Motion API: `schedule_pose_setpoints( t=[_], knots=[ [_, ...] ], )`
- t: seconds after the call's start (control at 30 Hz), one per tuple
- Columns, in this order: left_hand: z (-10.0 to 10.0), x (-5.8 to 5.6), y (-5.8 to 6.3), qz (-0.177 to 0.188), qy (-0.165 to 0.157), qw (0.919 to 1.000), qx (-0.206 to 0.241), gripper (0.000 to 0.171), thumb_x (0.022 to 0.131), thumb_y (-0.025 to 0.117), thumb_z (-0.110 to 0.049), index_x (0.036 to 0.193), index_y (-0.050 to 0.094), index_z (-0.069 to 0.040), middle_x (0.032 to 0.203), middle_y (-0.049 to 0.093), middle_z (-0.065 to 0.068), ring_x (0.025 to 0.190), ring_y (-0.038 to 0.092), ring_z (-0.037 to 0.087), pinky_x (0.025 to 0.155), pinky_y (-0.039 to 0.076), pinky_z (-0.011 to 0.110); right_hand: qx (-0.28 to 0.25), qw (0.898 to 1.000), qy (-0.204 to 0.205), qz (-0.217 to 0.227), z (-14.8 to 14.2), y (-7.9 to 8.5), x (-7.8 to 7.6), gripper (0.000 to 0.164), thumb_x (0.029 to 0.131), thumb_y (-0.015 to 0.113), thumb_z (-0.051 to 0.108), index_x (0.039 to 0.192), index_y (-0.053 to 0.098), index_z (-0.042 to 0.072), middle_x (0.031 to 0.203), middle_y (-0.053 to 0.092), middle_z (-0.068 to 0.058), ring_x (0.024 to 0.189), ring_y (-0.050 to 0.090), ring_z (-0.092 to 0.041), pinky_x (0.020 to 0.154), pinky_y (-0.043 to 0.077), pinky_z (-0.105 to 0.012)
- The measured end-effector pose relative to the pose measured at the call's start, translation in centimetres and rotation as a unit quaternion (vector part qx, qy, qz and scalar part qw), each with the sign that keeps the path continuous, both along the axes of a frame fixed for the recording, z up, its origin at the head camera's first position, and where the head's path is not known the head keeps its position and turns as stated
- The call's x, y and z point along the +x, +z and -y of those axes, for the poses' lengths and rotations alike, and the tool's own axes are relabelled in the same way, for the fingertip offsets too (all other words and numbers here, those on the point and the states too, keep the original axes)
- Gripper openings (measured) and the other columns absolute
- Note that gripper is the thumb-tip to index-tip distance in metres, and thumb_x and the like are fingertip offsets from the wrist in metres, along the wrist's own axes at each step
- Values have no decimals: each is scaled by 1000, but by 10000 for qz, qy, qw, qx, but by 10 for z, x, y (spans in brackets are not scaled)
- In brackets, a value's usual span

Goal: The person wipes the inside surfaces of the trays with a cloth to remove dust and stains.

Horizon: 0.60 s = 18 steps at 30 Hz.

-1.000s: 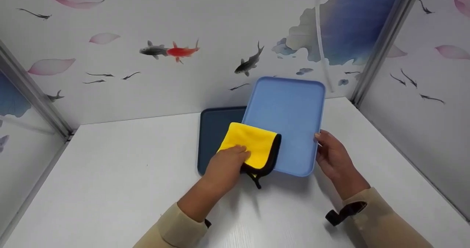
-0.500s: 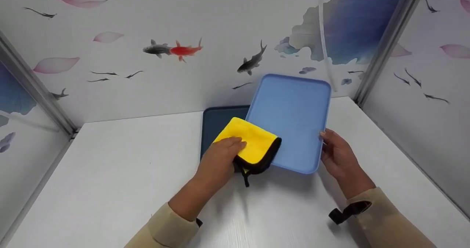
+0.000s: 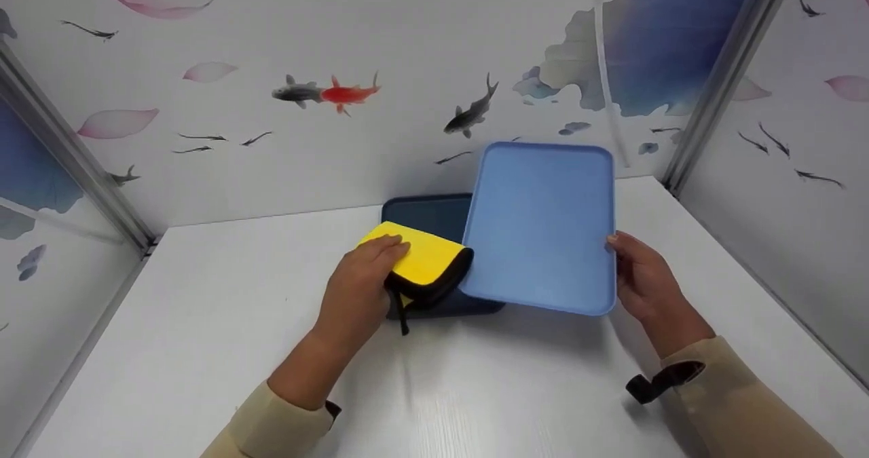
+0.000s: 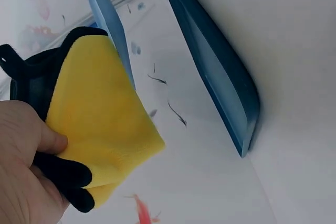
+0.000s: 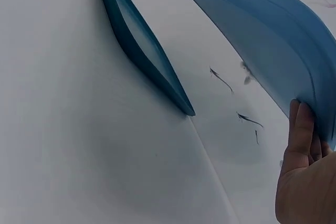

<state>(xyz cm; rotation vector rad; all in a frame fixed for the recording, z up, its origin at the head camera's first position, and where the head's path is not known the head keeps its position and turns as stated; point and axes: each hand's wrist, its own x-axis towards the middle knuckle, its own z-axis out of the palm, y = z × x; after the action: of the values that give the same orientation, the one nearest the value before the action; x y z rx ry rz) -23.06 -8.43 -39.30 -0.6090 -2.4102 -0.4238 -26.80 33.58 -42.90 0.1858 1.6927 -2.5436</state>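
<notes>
Yellow fabric with black edging makes up the folded cloth [image 3: 428, 254], which the left hand [image 3: 356, 292] pinches by its left end, fingers on top and thumb against the other side. From that grip the cloth's free end reaches right, and a black loop [image 3: 403, 319] hangs from its near side. It is held up in front of the dark blue tray [image 3: 434, 215], which lies on the white worktop [image 3: 237, 315] at the back edge, right of the middle.

Light blue tray [image 3: 543, 227] is raised off the worktop, well in from the right edge and tilted up. The right hand [image 3: 648, 285] grips its right rim below the middle, thumb over the rim and fingers against the underside; nearly all of the tray extends left of that grip. Its left rim overlaps the cloth's tip in the head view; whether they touch cannot be told.
</notes>
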Motion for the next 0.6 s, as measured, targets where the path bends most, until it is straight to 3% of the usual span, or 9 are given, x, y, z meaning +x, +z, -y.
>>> schedule_pose_setpoints(
  t=[0.13,0.27,0.37,0.6],
  knots=[
    [16,5,-3,-32,115,9999,29,57,79,79,15,130,70,-11,136,70,6,126,66,26,110,53,42,399,9992,74,-34,-13,2,-6,63,106,58,25,158,27,6,135,48,8,126,47,-8,101,46,-19],
    [32,12,-6,32,266,9996,-7,57,79,78,16,129,70,-10,135,70,6,127,66,27,110,54,43,705,9974,164,19,-25,7,-14,66,105,60,27,159,28,6,124,60,12,116,58,-6,96,52,-19],
    [41,16,-8,48,371,9993,-22,58,79,79,16,129,70,-10,135,70,7,126,66,28,109,54,44,1072,9937,302,159,-34,11,-22,74,106,59,31,164,21,6,122,59,12,109,61,-5,91,54,-20],
    [58,23,-6,210,583,9981,29,61,77,79,18,130,70,-11,136,69,7,127,66,29,111,53,45,2086,9758,436,484,-52,14,-35,85,105,57,44,167,12,9,157,37,-10,104,58,-2,87,54,-20]
  ],
)
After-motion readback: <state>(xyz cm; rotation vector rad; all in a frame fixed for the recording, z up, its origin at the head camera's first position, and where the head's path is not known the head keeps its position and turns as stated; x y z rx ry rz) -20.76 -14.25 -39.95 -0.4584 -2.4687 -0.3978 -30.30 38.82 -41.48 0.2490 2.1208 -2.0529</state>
